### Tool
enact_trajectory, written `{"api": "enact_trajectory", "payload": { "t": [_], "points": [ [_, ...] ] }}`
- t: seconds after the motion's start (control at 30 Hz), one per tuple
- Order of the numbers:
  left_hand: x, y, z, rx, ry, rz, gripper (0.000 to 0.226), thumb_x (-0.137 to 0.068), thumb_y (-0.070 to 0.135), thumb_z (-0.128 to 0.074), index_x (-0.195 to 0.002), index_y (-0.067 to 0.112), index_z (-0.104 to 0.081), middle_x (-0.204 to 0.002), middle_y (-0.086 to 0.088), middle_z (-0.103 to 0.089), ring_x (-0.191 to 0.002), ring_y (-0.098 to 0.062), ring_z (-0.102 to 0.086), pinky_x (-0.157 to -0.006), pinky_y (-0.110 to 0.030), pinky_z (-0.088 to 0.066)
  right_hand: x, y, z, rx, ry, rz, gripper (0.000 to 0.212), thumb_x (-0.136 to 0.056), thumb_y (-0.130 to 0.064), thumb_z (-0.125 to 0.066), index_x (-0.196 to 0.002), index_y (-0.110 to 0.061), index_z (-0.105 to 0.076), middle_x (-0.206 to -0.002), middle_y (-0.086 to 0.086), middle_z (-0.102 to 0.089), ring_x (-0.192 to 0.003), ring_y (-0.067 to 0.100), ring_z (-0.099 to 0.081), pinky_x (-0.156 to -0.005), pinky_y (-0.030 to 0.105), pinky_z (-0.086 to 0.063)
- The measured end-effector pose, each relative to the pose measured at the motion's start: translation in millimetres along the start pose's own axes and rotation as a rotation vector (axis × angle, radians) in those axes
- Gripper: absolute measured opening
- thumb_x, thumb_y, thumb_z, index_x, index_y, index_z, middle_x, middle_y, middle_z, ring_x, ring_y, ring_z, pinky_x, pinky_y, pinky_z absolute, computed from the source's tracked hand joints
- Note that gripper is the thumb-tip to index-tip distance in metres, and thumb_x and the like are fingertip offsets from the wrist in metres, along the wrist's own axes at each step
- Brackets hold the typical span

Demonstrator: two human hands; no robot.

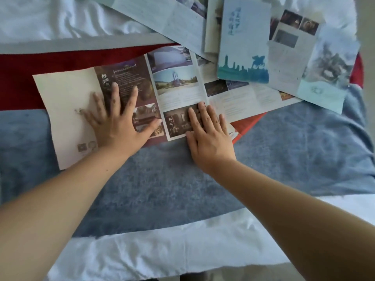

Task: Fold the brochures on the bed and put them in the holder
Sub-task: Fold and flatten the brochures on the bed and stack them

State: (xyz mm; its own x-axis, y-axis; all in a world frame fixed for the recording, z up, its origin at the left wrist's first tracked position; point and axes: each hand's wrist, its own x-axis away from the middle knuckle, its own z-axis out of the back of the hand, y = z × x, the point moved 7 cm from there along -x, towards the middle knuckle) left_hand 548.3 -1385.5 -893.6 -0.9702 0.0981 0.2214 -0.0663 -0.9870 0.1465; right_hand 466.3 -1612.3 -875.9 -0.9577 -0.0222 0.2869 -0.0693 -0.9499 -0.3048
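Glossy paper is what both hands are pressing on in the head view: a long unfolded brochure with a cream end panel, a maroon text panel and white photo panels (67, 102) lies flat across the bed, over the fuzzy blue-grey blanket (162, 179) and the red fabric band (40, 65). The left hand (119, 120) is spread open, palm down, across the line where cream meets maroon. The right hand (209, 134) is also flat with straight fingers, on the near corner of the last photo panel, its outer fingers reaching onto a white text leaflet (239, 102) tucked beneath. Neither hand grips anything. The likely trouble is the soft bedding: it gives under a press, so a crease could run crooked or off the printed panel lines. Slick paper may also slide on the blanket once one hand lifts. Because the brochure's far end overlaps the scattered pile, including a pale blue booklet with a teal skyline (243, 47), lifting that end could drag the leaflet along or catch it inside the fold. No holder is in view, so its position cannot be judged.
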Motion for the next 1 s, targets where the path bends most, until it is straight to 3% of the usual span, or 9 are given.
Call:
{"api": "enact_trajectory", "payload": {
  "t": [0.27, 0.6, 0.67, 0.77, 0.83, 1.0],
  "points": [
    [36, -16, -6, -0.014, 0.015, -0.037, 0.098, -0.078, 0.098, -0.024, -0.159, 0.050, 0.002, -0.172, 0.005, 0.011, -0.156, -0.043, 0.007, -0.116, -0.075, 0.001, 39, -16, -22, -0.065, -0.017, -0.013, 0.062, -0.107, -0.047, -0.022, -0.163, -0.028, -0.004, -0.170, 0.001, 0.010, -0.155, 0.019, 0.016, -0.124, 0.037, 0.015],
    [79, -40, -14, -0.063, 0.018, -0.128, 0.096, -0.080, 0.094, -0.027, -0.160, 0.048, -0.003, -0.172, 0.006, 0.009, -0.156, -0.041, 0.004, -0.117, -0.074, -0.002, 100, -46, -41, 0.023, -0.176, 0.004, 0.068, -0.106, -0.054, -0.013, -0.163, -0.020, 0.002, -0.167, 0.016, 0.014, -0.154, 0.030, 0.018, -0.126, 0.044, 0.007],
    [88, -45, -16, -0.052, 0.022, -0.124, 0.094, -0.081, 0.093, -0.026, -0.161, 0.047, -0.007, -0.172, 0.006, 0.004, -0.156, -0.041, 0.001, -0.117, -0.074, -0.003, 102, -52, -41, 0.046, -0.179, -0.009, 0.068, -0.106, -0.054, -0.015, -0.163, -0.018, -0.005, -0.167, 0.018, 0.016, -0.154, 0.031, 0.019, -0.127, 0.046, 0.004],
    [98, -46, -16, -0.055, 0.024, -0.145, 0.092, -0.082, 0.093, -0.025, -0.161, 0.046, -0.012, -0.172, 0.006, 0.000, -0.157, -0.039, -0.001, -0.118, -0.073, -0.004, 92, -65, -36, 0.045, -0.103, -0.001, 0.055, -0.105, -0.051, -0.025, -0.149, -0.017, -0.032, -0.166, 0.023, 0.012, -0.154, 0.036, 0.015, -0.126, 0.047, 0.005],
    [102, -48, -15, -0.065, 0.008, -0.146, 0.092, -0.082, 0.093, -0.025, -0.161, 0.046, -0.011, -0.172, 0.007, 0.001, -0.157, -0.038, 0.001, -0.118, -0.072, -0.004, 81, -77, -34, 0.031, -0.057, 0.023, 0.050, -0.106, -0.049, -0.028, -0.144, -0.018, -0.037, -0.167, 0.021, 0.010, -0.155, 0.035, 0.013, -0.126, 0.048, 0.004],
    [118, -57, -18, -0.081, 0.034, -0.186, 0.093, -0.082, 0.094, -0.026, -0.161, 0.047, -0.009, -0.172, 0.007, 0.003, -0.158, -0.036, 0.005, -0.119, -0.072, -0.002, 53, -97, -38, 0.057, -0.015, 0.052, 0.060, -0.106, -0.047, -0.027, -0.161, -0.026, -0.015, -0.168, 0.015, 0.012, -0.155, 0.032, 0.015, -0.125, 0.045, 0.008]
  ]
}}
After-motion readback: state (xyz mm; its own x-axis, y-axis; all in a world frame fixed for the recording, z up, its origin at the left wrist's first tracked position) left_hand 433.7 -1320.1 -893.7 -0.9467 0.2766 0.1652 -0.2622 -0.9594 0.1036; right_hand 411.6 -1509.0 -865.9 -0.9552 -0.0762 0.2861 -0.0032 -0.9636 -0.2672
